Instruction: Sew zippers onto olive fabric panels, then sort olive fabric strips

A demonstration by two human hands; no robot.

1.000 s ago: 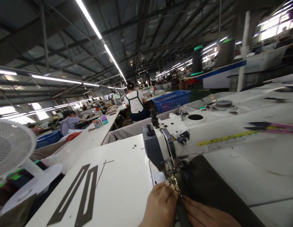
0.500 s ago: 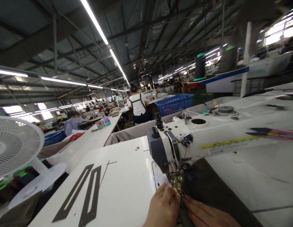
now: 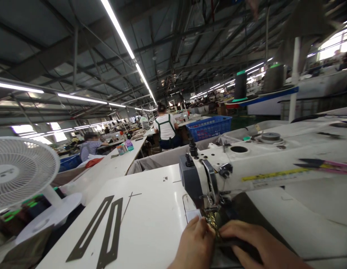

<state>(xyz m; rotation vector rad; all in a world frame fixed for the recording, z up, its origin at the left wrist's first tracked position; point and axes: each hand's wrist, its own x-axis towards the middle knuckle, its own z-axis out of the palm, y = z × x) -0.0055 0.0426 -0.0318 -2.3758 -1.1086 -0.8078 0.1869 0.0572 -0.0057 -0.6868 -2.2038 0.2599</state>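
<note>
Left hand [image 3: 198,243], right hand [image 3: 253,237] on seemingly one cloth [image 3: 250,211]

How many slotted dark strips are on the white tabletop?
2 in view. One slotted strip lies nearer the fan; the other strip lies beside it, toward the sewing machine. More could be hidden.

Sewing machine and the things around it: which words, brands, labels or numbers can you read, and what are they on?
No text can be read with certainty.
Blue basket: reddish and pale lettering on its side, too blurred to read.
White fan: a marking on its hub, too blurred to read.
Yellow measuring strip along the sewing machine: markings too small to read.
</note>
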